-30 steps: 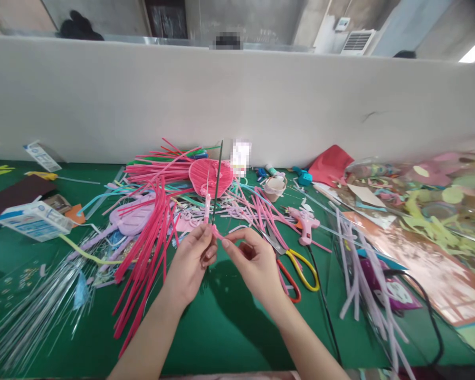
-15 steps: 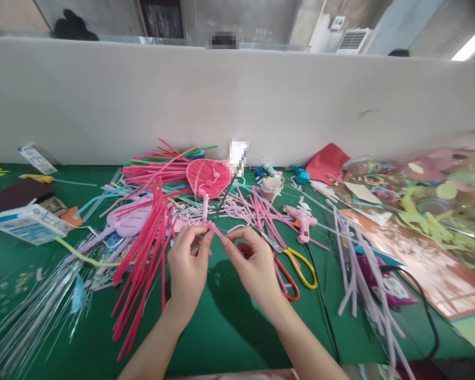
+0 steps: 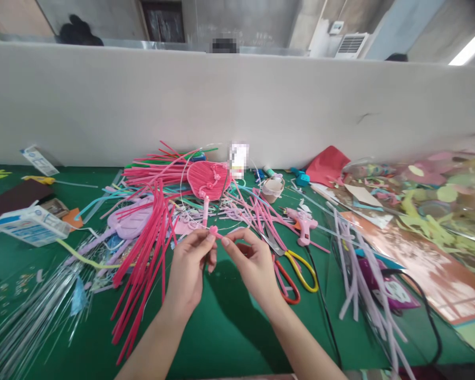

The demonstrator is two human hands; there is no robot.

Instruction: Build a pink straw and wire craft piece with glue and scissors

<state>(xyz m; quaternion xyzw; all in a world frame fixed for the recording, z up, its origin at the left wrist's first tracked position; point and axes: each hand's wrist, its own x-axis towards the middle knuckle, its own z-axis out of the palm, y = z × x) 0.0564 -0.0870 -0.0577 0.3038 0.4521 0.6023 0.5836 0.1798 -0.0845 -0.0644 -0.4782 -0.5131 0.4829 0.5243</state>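
Note:
Between my fingertips is a short pink pipe cleaner (image 3: 214, 230), its end curled into a small lump. My left hand (image 3: 189, 266) pinches that curled end between thumb and forefinger. The free strand is pinched by my right hand (image 3: 252, 261), a little to the right. Just beyond my hands lies a pink fan-shaped piece (image 3: 198, 182) covered in pipe cleaners, with a pale pink handle and a twisted trim. A bundle of red-pink pipe cleaners (image 3: 144, 264) spreads out left of my left hand. Scissors (image 3: 306, 272) with yellow and orange handles rest right of my right hand.
A pink glue gun (image 3: 307, 227) with a black cord lies right of the scissors. Lilac pipe cleaners (image 3: 354, 285) and a purple pack (image 3: 399, 293) are farther right. A lilac fan shape (image 3: 129, 221) and silvery wires (image 3: 43, 311) lie left. A white partition (image 3: 142, 105) stands behind.
The pink pipe cleaner's end, earlier a bent strip between my hands, now shows as a more compact curl. My hands stay in almost the same place, fingers shifted slightly.

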